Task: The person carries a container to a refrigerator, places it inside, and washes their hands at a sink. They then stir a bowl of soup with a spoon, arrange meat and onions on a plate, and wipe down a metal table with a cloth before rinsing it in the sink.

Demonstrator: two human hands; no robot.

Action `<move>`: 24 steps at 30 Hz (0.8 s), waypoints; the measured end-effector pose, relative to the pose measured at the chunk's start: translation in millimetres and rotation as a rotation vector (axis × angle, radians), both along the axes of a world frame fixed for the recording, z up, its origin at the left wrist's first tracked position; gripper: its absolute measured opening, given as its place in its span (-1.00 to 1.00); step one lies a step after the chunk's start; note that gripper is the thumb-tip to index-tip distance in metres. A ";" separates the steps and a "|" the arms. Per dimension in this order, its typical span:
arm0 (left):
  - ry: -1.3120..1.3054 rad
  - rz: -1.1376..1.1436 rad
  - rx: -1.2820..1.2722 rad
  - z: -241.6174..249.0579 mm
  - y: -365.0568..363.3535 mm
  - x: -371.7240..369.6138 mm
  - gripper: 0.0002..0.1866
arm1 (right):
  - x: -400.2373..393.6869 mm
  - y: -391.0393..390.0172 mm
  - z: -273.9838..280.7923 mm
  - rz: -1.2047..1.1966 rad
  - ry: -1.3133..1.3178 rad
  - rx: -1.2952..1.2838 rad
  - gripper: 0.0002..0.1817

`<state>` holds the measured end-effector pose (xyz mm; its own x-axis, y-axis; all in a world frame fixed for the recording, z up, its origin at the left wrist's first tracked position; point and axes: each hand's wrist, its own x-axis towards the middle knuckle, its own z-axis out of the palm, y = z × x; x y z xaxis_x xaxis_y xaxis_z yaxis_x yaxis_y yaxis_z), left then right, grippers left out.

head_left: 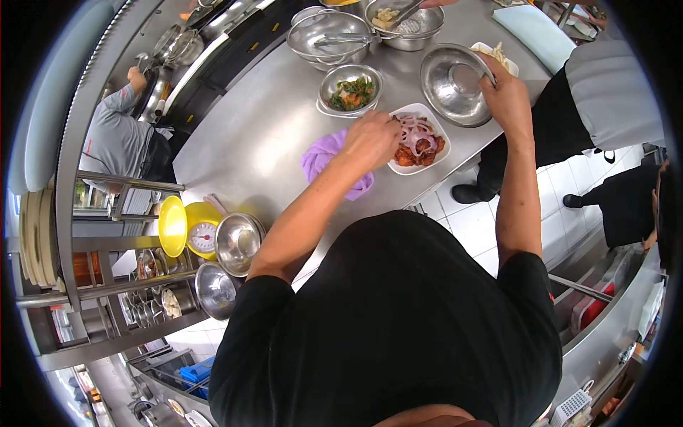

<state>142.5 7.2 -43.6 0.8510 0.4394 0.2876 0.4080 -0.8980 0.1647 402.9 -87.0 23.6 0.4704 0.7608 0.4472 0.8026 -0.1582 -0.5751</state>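
Observation:
My right hand (508, 101) grips the rim of a steel bowl (442, 89), tilted with its inside facing me. My left hand (373, 138) is at the left edge of a square white dish (440, 158). Its fingers are curled together by the food, and whatever they may hold is hidden. In the dish lie glazed, reddish-brown fried pieces (407, 156) topped with sliced onion rings (418, 134). A crumpled purple cloth (321, 152) lies under my left wrist. Just beyond that hand stands a colander (331, 108) with mixed green and orange vegetables (353, 94).
At the back of the steel table (245, 117) are a colander with tongs (320, 35) and another colander (420, 35), where another person's hand (435, 3) works with tongs. Co-workers stand right (605, 92) and far left (121, 135). Yellow scale (201, 231) and bowls (238, 243) sit left.

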 end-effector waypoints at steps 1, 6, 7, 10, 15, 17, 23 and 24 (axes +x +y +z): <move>-0.016 0.015 -0.023 3.3 -5.1 -5.8 -0.85 | 1.2 -1.8 -0.1 -0.027 0.021 -0.010 -0.54; -0.053 -0.046 0.005 -8.5 -11.7 -19.0 -0.87 | 7.2 0.1 -9.7 -0.012 0.056 0.015 -0.55; -0.059 -0.019 -0.014 -9.9 -11.7 -18.3 -0.87 | 6.3 0.0 -9.2 -0.012 0.061 0.016 -0.55; -0.043 0.077 -0.074 -3.4 -16.1 -12.5 -0.85 | 2.9 -4.7 -9.0 -0.015 0.089 0.041 -0.55; 0.007 0.025 -0.129 5.3 -31.0 -5.2 -0.79 | 9.9 -17.4 -13.9 -0.026 0.080 0.040 -0.54; 0.011 -0.041 -0.160 5.6 -41.4 0.8 -0.77 | 9.9 -26.1 -10.6 -0.046 0.096 0.001 -0.54; 0.023 -0.044 -0.115 -9.7 -59.2 25.3 -0.72 | 16.0 -38.1 -18.8 -0.051 0.080 0.028 -0.53; -0.002 -0.064 -0.119 -10.6 -60.0 29.5 -0.72 | 15.1 -41.2 -17.8 -0.053 0.094 0.023 -0.53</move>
